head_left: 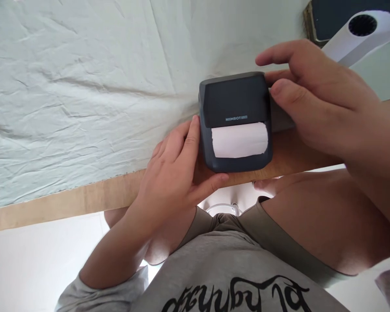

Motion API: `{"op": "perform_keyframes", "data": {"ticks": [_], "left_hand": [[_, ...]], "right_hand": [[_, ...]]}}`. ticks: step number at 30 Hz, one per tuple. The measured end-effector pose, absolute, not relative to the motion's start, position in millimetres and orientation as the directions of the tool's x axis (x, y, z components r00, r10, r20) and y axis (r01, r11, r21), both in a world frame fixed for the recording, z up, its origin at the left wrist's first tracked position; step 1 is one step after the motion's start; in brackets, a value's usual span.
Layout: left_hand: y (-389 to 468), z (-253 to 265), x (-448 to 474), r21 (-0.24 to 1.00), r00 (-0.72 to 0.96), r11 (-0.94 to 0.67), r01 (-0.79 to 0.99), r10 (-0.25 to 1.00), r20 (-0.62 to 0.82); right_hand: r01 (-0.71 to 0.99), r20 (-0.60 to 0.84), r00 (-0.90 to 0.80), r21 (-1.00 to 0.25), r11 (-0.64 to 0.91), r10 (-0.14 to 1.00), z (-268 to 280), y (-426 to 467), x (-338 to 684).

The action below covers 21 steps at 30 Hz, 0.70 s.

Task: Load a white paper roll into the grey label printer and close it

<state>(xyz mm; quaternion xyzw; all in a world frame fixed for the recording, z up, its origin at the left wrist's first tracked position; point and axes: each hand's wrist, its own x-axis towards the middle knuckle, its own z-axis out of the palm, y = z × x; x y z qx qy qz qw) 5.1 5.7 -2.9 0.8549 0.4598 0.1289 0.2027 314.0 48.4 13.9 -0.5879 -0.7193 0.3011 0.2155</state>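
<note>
A dark label printer (235, 102) with NIIMBOT lettering stands by the table's front edge. White paper (239, 139) covers part of its lower front face. My left hand (173, 162) grips the printer from the left, its index finger along the side and its thumb below the front corner. At the upper right corner, my right hand (318, 91) has its fingers apart, with the thumb tip at the printer's side and the index finger raised. The other fingers of my right hand are partly hidden behind the thumb.
A wrinkled pale green cloth (100, 86) covers the table, leaving a bare wooden front edge (84, 197). Beyond my right hand lies a white paper roll (347, 41) with a black core end. Behind it is a dark flat object (338, 17) with a brownish rim.
</note>
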Motion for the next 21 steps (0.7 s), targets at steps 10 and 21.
{"op": "perform_keyframes", "data": {"ticks": [10, 21], "left_hand": [[7.6, -1.7, 12.4, 0.478, 0.503, -0.459, 0.749, 0.863, 0.042], [9.5, -1.8, 10.6, 0.498, 0.457, -0.398, 0.770, 0.889, 0.004]], "right_hand": [[0.807, -0.137, -0.149, -0.589, 0.041, 0.979, 8.4, 56.9, 309.0], [0.822, -0.146, -0.208, -0.562, 0.092, 0.967, 15.2, 58.1, 309.1]]}}
